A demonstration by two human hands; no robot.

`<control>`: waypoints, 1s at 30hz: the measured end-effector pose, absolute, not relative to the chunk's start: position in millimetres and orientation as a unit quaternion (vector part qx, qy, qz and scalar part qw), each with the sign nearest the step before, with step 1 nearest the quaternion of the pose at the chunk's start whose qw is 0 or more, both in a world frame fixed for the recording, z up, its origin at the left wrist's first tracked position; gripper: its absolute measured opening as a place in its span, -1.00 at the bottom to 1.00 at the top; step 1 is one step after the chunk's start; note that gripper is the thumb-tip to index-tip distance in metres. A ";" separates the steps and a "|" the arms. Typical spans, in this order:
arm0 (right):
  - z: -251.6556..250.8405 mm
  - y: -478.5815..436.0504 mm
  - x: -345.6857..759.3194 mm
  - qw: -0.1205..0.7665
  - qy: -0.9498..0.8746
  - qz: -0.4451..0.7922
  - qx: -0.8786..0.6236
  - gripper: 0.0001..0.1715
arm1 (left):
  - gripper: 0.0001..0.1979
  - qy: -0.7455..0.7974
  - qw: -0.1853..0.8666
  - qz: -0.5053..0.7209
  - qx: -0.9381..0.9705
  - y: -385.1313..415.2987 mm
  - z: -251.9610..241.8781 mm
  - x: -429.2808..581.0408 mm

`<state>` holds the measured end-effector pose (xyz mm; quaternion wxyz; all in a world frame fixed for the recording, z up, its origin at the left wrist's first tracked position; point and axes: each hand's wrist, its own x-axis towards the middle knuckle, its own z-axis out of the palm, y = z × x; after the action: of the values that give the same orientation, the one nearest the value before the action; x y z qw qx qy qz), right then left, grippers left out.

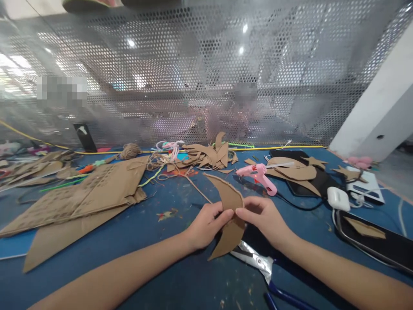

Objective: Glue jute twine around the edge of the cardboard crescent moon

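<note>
A crescent of brown cardboard (229,194) stands upright between my two hands, its points at top and bottom. Twine (196,188) runs along the upper part of its outer curve and trails back to the pile behind. My left hand (208,223) pinches the crescent's middle from the inner side. On the outer edge, my right hand (264,218) presses thumb and fingers against the twine and cardboard. Below the crescent lie scissors (258,260) with blue handles, partly hidden by it. A pink glue gun (258,174) rests just beyond my right hand.
Large cardboard sheets (100,189) cover the left side. At the back are a twine ball (130,150), cut cardboard scraps (213,153) and pale cords (172,148). On the right sit a white earbud case (337,198) and a black tray-like object (393,245). Perforated metal (193,86) borders the table.
</note>
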<state>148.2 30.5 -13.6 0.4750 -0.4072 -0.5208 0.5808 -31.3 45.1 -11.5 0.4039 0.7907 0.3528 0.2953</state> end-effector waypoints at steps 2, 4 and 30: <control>-14.9 29.1 148.7 0.472 -0.513 0.604 -0.386 -0.61 | -0.48 0.352 0.420 0.309 0.777 45.1 -11.7 -32.9; -17.6 26.5 149.4 0.443 -0.510 0.647 -0.353 -0.61 | -0.46 0.347 0.436 0.315 0.768 44.0 -11.8 -34.0; -27.3 48.4 194.4 0.495 -0.806 -0.070 -0.318 -0.69 | -0.44 0.309 0.420 0.554 0.649 68.3 -18.8 -50.9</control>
<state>194.4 48.4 -27.3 0.4946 -0.3184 -0.8057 -0.0698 -50.9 68.3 -18.8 0.4196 0.6491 0.3087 0.5543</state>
